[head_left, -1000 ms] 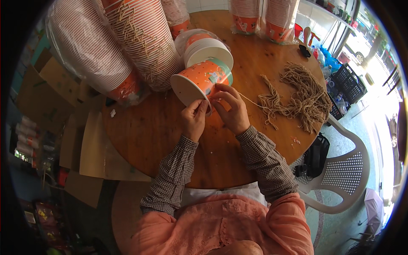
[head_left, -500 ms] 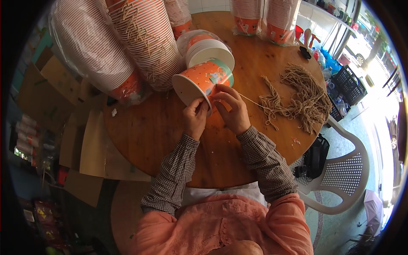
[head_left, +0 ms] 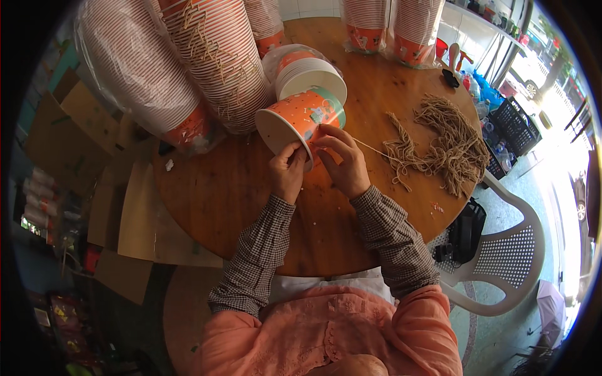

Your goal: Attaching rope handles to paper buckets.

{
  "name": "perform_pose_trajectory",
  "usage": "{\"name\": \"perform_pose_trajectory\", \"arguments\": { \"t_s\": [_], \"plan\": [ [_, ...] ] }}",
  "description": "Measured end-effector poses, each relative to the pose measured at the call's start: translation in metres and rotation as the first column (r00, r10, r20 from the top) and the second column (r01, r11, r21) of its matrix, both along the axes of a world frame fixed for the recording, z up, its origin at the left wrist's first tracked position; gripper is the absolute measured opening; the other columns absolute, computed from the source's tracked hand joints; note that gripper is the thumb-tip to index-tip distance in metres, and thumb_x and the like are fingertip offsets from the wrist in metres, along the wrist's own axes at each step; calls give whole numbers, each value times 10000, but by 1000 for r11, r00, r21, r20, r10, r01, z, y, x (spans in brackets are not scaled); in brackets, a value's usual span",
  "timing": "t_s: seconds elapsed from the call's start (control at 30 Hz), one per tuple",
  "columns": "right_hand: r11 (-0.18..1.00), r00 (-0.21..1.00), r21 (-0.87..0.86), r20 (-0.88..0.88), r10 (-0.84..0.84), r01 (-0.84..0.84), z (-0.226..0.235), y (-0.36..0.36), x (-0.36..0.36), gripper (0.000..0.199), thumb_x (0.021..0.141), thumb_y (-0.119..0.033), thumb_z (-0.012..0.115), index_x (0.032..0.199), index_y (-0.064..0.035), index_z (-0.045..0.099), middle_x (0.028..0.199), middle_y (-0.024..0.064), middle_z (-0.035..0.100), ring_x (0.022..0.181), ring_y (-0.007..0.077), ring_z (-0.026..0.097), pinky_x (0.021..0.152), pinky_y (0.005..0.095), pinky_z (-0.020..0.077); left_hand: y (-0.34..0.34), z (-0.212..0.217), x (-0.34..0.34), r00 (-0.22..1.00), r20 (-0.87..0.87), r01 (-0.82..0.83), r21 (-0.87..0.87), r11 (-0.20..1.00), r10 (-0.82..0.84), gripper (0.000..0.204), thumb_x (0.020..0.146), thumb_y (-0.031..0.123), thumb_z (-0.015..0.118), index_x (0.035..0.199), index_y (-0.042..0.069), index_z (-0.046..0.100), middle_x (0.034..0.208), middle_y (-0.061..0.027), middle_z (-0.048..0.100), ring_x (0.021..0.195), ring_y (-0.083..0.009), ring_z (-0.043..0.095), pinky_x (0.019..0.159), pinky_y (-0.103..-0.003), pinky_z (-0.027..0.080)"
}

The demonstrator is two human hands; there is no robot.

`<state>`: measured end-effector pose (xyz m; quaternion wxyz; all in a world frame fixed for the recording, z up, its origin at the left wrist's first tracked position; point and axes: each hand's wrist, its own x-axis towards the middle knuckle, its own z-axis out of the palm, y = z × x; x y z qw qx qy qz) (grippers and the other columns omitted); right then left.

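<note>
A: ok where's the orange tub [head_left: 302, 113] sitting relative to the hands?

B: Just beyond them and a bit left, tipped over. Its long axis slants: white mouth toward the person's left and nearer the body, teal base away to the right.

A: and who's got what?

B: Left hand [head_left: 288, 172] pinches the near edge of the rim, thumb against fingers. Right hand [head_left: 342, 161] has curled fingertips up by the side wall, right of that pinch. Can't tell if its thumb and finger really meet on anything, they're half hidden.

A: so which hand's nearer the string?

B: Right one, easily. A pale cord [head_left: 370, 149] runs from its fingers over to the tangled bundle [head_left: 454, 138] on the right.

A: what's it all on?

B: Round brown wooden table [head_left: 238, 213]. Tall stacks of matching tubs [head_left: 219, 69] crowd the far left, and a short bagged stack [head_left: 311, 80] is just behind the tub; can't tell if they touch.

A: rest of the room?

B: White plastic chair [head_left: 511, 263] on the right, dark crates [head_left: 515, 120] past the table, flattened cardboard [head_left: 135, 219] on the left.
</note>
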<state>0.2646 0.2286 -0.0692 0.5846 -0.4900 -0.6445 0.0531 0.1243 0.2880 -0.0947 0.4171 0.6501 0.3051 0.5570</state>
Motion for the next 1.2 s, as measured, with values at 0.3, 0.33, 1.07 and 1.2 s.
{"name": "perform_pose_trajectory", "arguments": {
  "t_s": [0.3,0.33,1.07,1.2],
  "plan": [
    [1000,1000,4,10,-5,5,-1,0,1,241,773,-12,681,1007,-70,666,1247,115,582,1139,295,561,959,379,461,-7,9,5,994,109,22,-15,1000,-20,161,922,87,582,1026,-11,654,872,-41,678,832,-94,622,732,-253,501],
    [1000,1000,6,13,-7,7,-1,0,0,239,773,-11,681,1004,-70,667,1247,116,582,1139,295,561,958,378,462,-5,6,3,994,109,20,-14,1000,-18,161,922,87,582,1026,-11,654,872,-41,678,832,-94,622,732,-253,501],
    [995,990,-57,-105,-90,84,1,0,12,159,849,-36,657,1006,-16,655,1104,92,625,879,166,646,761,270,530,-9,13,-5,923,294,-279,66,958,248,99,955,83,523,1003,8,565,945,-17,556,818,-83,511,748,-228,435],
    [996,972,-69,-231,40,-58,0,2,10,141,856,-54,651,982,10,647,1044,108,647,870,167,650,741,279,534,-9,16,-10,916,329,-250,21,968,230,85,944,81,527,982,12,559,967,-32,553,815,-100,515,734,-234,442]
  ]
}}
